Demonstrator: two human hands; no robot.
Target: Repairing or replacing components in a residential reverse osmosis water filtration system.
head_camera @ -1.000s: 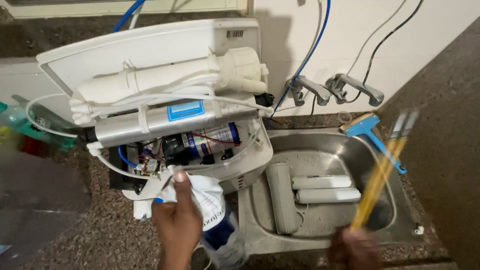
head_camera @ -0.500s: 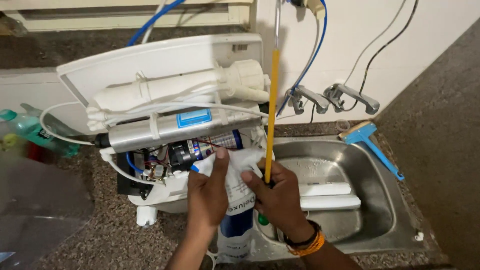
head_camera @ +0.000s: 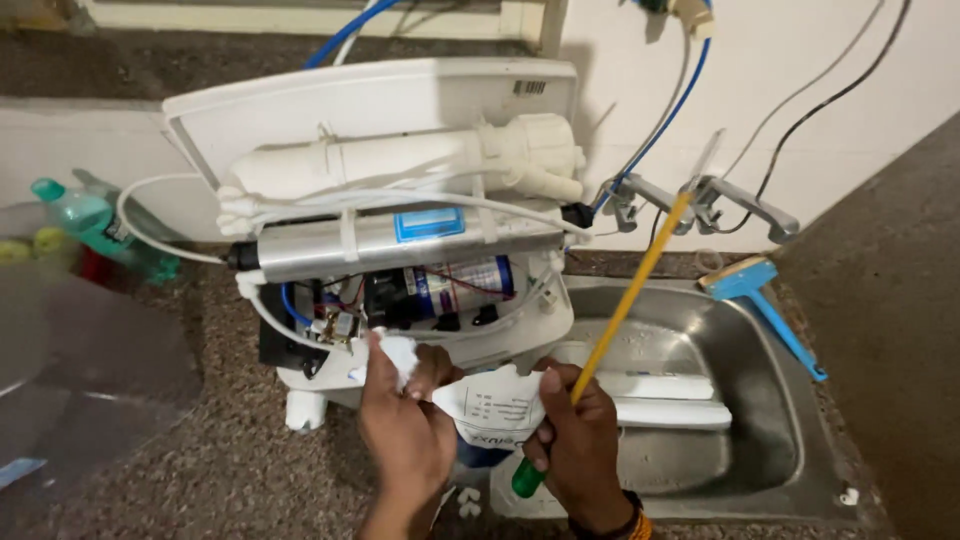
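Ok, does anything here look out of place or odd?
Yes. The water purifier lies opened on the counter, wiring and tubing exposed, its edge overhanging the sink. Two white filter cartridges lie in the basin. The right hand holds a long screwdriver.

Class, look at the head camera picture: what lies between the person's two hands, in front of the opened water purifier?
In the head view, a white filter cartridge with dark print lies between the left hand and the right hand; both hands touch it.
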